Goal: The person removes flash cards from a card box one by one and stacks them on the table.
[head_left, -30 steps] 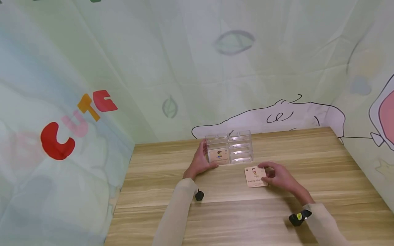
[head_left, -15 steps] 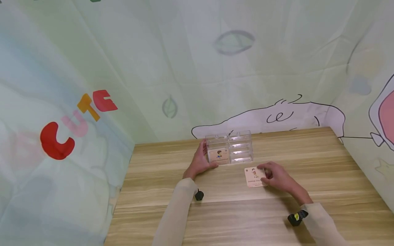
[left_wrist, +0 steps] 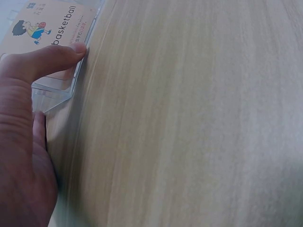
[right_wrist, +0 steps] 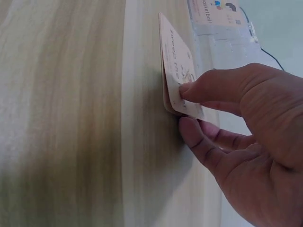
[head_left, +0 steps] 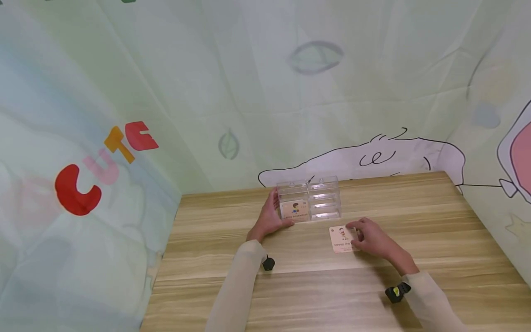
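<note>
A clear plastic box (head_left: 325, 197) with two columns of compartments stands near the table's back edge. At its lower left, a picture card (head_left: 295, 210) printed with "basketball" leans behind or in the front face. My left hand (head_left: 267, 221) grips the box's left side, its thumb across the bottom of the card in the left wrist view and its other fingers down the side. To the box's right front, my right hand (head_left: 375, 240) pinches the right edge of a "sweep the" card (head_left: 339, 242). In the right wrist view another card's edge (right_wrist: 165, 97) shows beneath it, and the thumb lies on top.
The wood-grain table (head_left: 307, 295) reaches back to a pale green printed curtain (head_left: 265, 92), close behind the box. Another curtain panel with "CUTE" letters (head_left: 79, 191) hangs on the left. Each wrist carries a small black device (head_left: 268, 263).
My right hand and wrist have shifted slightly left, and the fingers have moved a little over the card's edge. The left hand and box hold still.
</note>
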Tool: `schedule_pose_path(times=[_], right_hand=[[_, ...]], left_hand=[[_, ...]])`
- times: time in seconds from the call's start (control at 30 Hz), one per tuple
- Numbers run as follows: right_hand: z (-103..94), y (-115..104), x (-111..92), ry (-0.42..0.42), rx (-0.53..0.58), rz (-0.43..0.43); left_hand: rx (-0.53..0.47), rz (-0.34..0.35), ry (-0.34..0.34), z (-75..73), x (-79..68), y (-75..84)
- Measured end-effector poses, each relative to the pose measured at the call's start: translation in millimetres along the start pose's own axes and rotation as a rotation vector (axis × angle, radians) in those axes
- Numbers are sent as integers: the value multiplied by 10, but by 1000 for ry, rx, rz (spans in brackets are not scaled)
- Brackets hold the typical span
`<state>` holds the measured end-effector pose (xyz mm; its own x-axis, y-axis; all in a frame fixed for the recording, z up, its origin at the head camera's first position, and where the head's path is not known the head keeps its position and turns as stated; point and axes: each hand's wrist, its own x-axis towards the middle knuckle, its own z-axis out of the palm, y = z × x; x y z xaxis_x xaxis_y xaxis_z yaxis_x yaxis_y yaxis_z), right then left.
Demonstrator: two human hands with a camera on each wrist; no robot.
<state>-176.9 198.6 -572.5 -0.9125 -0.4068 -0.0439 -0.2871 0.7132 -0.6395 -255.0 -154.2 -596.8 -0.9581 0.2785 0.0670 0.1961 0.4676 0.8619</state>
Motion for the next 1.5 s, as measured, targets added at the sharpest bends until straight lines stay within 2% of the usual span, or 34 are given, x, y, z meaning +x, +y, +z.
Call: schedule_pose_path(times=[0.37,0.6,0.87,1.13,1.5], right_hand=[[-40,-96,19,-36,-98,-6],[-125,-142,46,-44,-95,-38],[-211,-249,268,2,-26,-121],[-162,-492,519,43,38,-257],[84,-645,760,90,174,-245]], left_hand=[[18,-4,2,5,15,-25],[19,4,0,-4,13,-17],[16,-22,-5,0,5,-26],[5,-16,-7,6,6,-31],[-5,-9,-15,-8,-11,27]])
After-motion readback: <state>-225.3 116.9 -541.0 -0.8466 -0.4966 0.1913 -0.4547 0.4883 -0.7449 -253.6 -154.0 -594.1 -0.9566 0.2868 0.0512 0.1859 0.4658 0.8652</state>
